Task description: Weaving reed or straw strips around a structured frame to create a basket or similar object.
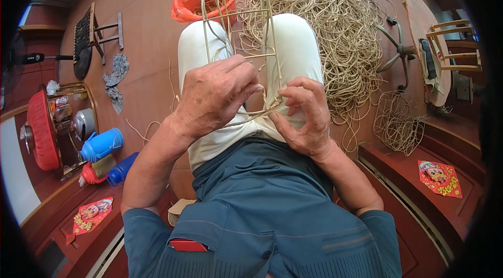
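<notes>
Left hand (pixel 220 94) is curled over the near end of a wire frame (pixel 270 13) stood across the knees; can't tell if it's really gripping. Tan cord (pixel 271 105) next, then the right hand (pixel 304 115), half-open beside it.

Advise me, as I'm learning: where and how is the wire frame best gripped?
Perhaps pinch the wire frame by its far bars, from the front: thin rods jut beyond the knees, while left hand and right hand crowd the near end.
</notes>
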Action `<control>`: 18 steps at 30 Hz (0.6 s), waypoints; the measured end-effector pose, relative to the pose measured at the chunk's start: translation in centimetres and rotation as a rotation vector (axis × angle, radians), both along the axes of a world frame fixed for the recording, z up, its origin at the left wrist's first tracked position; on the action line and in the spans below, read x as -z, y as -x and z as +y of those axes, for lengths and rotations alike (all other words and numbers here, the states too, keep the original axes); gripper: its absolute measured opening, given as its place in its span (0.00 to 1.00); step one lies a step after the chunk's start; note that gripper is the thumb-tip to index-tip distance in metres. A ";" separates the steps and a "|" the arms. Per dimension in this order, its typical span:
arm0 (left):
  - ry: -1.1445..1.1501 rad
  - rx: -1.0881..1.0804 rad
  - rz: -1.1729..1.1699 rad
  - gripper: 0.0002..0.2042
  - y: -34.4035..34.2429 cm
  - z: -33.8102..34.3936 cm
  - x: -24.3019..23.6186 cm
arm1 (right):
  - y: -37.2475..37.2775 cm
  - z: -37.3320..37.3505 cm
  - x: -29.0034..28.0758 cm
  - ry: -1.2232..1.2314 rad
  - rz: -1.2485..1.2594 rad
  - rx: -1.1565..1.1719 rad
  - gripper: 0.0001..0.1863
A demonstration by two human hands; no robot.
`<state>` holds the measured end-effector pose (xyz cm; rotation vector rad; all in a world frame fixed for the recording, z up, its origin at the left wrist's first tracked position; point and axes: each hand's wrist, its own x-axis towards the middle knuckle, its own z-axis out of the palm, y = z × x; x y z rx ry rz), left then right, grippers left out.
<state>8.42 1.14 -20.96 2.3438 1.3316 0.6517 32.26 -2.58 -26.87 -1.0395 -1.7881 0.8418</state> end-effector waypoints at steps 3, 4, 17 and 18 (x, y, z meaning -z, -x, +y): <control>0.000 0.010 0.003 0.08 0.0 0.1 0.1 | 0.2 0.4 0.1 -0.039 -0.064 -0.028 0.26; 0.006 0.018 0.005 0.08 0.0 0.2 0.1 | 0.5 0.6 0.3 -0.062 -0.074 -0.050 0.24; -0.247 0.045 0.038 0.09 1.5 4.8 -1.5 | 0.6 1.6 -0.7 0.547 0.220 0.056 0.18; -0.251 0.028 0.021 0.08 1.7 5.7 -1.6 | 0.8 1.8 -0.8 0.488 0.146 0.070 0.15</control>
